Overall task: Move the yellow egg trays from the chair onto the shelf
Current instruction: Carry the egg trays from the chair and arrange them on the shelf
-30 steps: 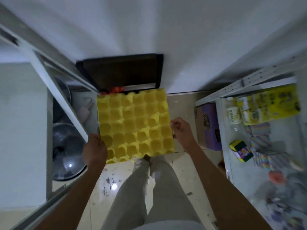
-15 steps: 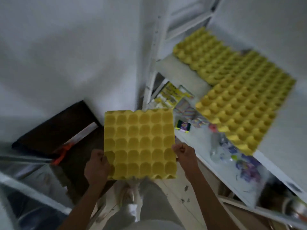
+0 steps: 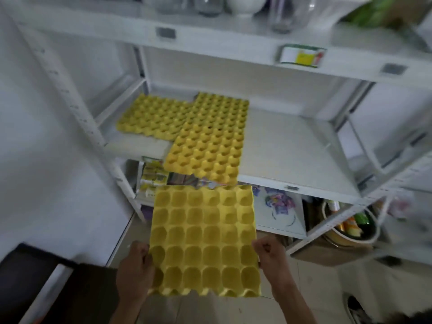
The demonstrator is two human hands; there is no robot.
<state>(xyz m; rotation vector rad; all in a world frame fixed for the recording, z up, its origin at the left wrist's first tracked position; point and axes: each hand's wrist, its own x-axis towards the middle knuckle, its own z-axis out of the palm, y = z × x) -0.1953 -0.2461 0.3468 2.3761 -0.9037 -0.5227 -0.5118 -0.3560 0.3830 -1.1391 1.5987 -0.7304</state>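
Note:
I hold a yellow egg tray point(image 3: 204, 239) flat in front of me, cups facing up, just below the front edge of the white shelf point(image 3: 289, 148). My left hand point(image 3: 135, 272) grips its left edge and my right hand point(image 3: 271, 256) grips its right edge. Two more yellow egg trays lie on the shelf: one at the back left point(image 3: 152, 118), and one point(image 3: 210, 139) overlapping it and jutting over the front edge. The dark chair point(image 3: 30, 277) shows at the lower left.
The shelf's right half is bare white board. Glass jars and bowls point(image 3: 282, 12) stand on the shelf above. Packets point(image 3: 154, 178) and a basket of goods point(image 3: 350, 225) fill the lower shelves. A white wall runs along the left; tiled floor lies below.
My view has swung from the chair and floor round to face the shelf. The tray, held in both hands, has come along and now sits right before the shelf's front edge.

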